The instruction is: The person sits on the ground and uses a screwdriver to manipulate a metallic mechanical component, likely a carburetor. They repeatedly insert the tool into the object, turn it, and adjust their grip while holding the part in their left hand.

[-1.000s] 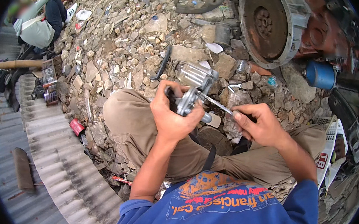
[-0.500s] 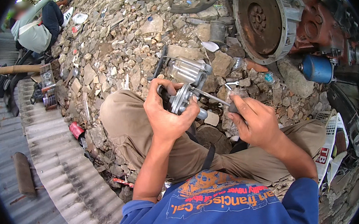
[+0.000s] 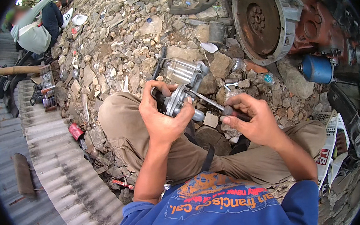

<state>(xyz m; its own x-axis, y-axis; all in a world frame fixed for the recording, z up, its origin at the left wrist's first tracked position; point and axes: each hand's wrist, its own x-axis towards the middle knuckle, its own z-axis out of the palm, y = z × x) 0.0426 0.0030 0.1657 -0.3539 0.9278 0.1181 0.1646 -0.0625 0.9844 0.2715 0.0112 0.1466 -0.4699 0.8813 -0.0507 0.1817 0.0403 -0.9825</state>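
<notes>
My left hand [image 3: 163, 121] is closed round a metal fuel pump [image 3: 180, 100], holding it over my folded legs. A clear glass bowl [image 3: 179, 71] with a wire bail sticks out from the pump's far side. In my right hand [image 3: 257, 116] is a screwdriver [image 3: 234, 112] with a dark, reddish handle, held between thumb and fingers. Its shaft slants up and left, with the tip at the rim of the pump body beside my left fingers. Exactly what the tip touches is too small to tell.
Stones and rubble cover the ground, with a small spanner [image 3: 231, 84] beyond my right hand. An engine with a round flywheel [image 3: 259, 20] and blue filter [image 3: 318, 69] stands at right. Corrugated sheets [image 3: 60, 166] lie left; another person [image 3: 34, 33] sits far left.
My right fingers have loosened and shifted along the screwdriver, so more of its handle shows. The pump has moved slightly left in my left hand.
</notes>
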